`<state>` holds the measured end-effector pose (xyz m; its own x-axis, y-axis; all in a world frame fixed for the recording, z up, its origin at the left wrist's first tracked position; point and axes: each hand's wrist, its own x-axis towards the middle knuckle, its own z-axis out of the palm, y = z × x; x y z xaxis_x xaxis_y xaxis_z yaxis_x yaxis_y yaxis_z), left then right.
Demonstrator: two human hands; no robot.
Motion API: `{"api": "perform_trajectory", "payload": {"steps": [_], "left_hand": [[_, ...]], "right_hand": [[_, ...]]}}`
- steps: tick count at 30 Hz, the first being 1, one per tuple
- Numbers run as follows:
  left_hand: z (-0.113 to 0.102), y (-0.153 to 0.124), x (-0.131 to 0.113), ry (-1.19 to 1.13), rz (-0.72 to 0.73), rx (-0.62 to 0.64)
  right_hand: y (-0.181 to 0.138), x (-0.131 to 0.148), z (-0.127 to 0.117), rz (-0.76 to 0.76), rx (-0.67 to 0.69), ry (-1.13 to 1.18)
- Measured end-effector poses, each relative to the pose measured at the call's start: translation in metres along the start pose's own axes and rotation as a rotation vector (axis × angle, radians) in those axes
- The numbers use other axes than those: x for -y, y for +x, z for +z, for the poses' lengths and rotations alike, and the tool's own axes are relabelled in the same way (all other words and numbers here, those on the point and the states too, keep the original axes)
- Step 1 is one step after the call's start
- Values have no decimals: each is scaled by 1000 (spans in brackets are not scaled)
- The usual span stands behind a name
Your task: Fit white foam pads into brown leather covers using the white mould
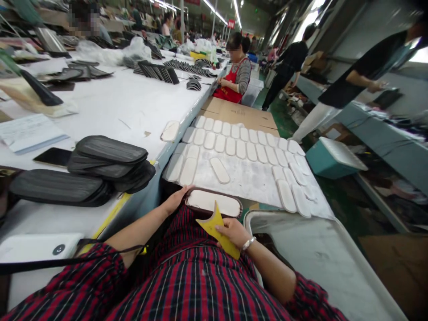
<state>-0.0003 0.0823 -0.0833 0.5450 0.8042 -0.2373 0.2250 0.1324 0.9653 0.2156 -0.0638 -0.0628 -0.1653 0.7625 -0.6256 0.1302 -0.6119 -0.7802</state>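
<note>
My left hand (pixel 176 200) grips the left end of a dark oval leather-like piece (pixel 241 208) at my lap. A white oval pad (pixel 214 201) lies on this piece, inside its dark rim. In my right hand (pixel 234 232) is a flat yellow scraper (pixel 216 225) with a concave, pointed end, pinched between thumb and fingers. The scraper's upper tip overlaps the pad's lower edge in view; whether they touch I cannot tell. Just beyond, a loose white pad (pixel 220 170) rests on a board (pixel 247 178) among rows of similar pads.
To the left, stacked black oval pieces (pixel 107 156) and a dark phone (pixel 52 157) lie on the white table (pixel 133 104). A white bin (pixel 321 249) stands at my right, a teal box (pixel 331 156) beyond it. A co-worker in a red apron (pixel 230 84) sits farther along.
</note>
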Motion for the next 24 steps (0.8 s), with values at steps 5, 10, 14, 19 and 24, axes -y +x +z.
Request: {"api": "perform_trajectory", "payload": {"steps": [5, 10, 14, 19, 24], "left_hand": [[18, -8, 8, -120, 14, -33], [-3, -10, -1, -316, -3, 213], [-7, -5, 2, -506, 23, 220], [3, 22, 6, -593, -97, 138], [6, 39, 2, -350, -34, 87]], "right_hand": [[28, 23, 55, 3, -134, 38], [47, 29, 104, 96, -188, 254], [56, 33, 126, 143, -167, 353], [57, 41, 129, 150, -133, 661], [59, 41, 125, 119, -95, 817]]}}
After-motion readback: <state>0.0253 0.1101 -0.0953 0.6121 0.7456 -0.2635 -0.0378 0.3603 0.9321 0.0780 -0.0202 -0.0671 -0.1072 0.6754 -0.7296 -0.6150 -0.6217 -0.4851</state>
